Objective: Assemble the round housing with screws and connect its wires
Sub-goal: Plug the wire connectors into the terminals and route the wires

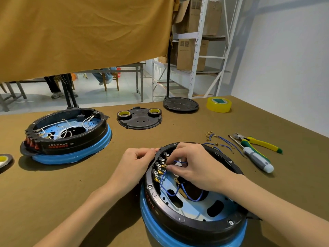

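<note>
I see a bench (71, 184) covered in olive-brown cloth; an ochre curtain (80, 32) hangs behind it, with white metal shelving (195, 50) holding cardboard boxes and a pale wall beyond. Under the curtain, a tiled floor, chairs and people's legs are visible.

The round housing (192, 220), black ring on a blue base, sits at the near edge of the bench beneath both of my hands. My left hand (137, 163) comes in from the left, its fingers (147, 151) curled over the housing's outer rim beside the row of terminals (159, 168). My right hand (194, 166) reaches across the opening from the right, wrist over the far rim; its fingers (173, 169) are pressed together in a pinch on a blue wire (179, 162) right at the terminals. More blue wires (188, 195) loop inside the housing just below those fingers.

Right of the right hand's fingers, loose blue wires with brass lugs (220, 141) lie beside a screwdriver (256, 157) and green-yellow pliers (258, 141). Beyond the fingers lie a black cover plate (139, 120) carrying two tape rolls, a black disc (180, 104) and a yellow tape roll (219, 104). Well left of the left hand's fingers stands a second housing (67, 138) with white wires; another tape roll (4, 159) lies at the left edge.
</note>
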Demonstrator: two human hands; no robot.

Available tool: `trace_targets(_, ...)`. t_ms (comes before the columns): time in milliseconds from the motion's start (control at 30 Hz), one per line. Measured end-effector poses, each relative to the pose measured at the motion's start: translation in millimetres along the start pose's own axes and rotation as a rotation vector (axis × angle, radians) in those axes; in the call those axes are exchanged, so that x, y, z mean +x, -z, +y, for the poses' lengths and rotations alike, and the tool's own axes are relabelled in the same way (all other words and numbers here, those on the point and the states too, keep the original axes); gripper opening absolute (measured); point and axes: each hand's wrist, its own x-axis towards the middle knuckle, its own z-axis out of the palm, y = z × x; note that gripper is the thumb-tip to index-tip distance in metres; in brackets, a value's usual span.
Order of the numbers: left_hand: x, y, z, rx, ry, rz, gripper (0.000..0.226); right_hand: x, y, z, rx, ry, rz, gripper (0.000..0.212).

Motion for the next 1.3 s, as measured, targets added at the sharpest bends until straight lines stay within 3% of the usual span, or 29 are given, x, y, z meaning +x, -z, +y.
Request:
trace_targets(467,-3.9,-1.7,6.4,0.093,-0.007,0.004,0.037,1.0,-3.0,-2.1,-0.025,-0.011,0.039,0.011)
trace_targets(600,-4.1,4.9,18.5,0.214,0.04,-0.118,0.039,1.1,-3.4,-2.4,-0.048,-0.023,0.041,0.012)
trace_targets(667,-2.9,11.7,28.0,0.335,0.033,-0.178,0.03,0.0,-3.0,-2.6,-0.048,-0.027,0.041,0.013)
trace_targets(833,-3.8,20.1,41.1,0.456,0.043,-0.088,0.02,0.0,-3.4,-3.2,-0.049,-0.042,0.036,0.018)
trace_targets(1300,-9.1,13.9,51.7,0.592,-0.007,-0.135,0.025,6.1,-8.8,-4.3,-0.09,-0.047,0.054,0.02)
